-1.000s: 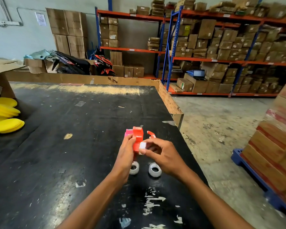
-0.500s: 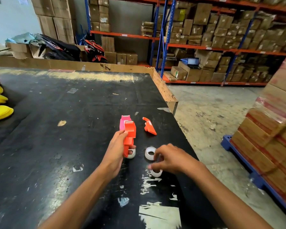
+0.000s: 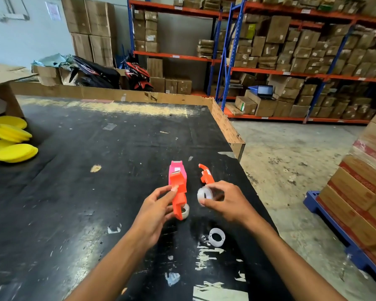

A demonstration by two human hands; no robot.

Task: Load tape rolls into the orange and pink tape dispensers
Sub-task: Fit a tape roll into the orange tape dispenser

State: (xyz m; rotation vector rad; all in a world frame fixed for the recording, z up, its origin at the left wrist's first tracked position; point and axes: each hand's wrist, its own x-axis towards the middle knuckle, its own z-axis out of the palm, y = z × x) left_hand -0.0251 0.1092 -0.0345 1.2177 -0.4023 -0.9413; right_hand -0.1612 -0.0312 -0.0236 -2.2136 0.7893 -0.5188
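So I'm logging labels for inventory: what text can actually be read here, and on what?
Nothing is legible.
Shelf box labels: too small.
Wall notice: blurred.
Red print on the wrapped cartons: blurred.
White marks on the table: worn, unreadable.
Tape dispensers: no text visible.

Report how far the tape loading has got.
Done: nothing looks loaded, though the orange dispenser is open, its loose orange piece lying on the table.
In hand: left hand holds the orange dispenser; right hand holds a tape roll beside it.
Left: seat that roll, refit the piece, load the pink dispenser. Two more rolls wait.
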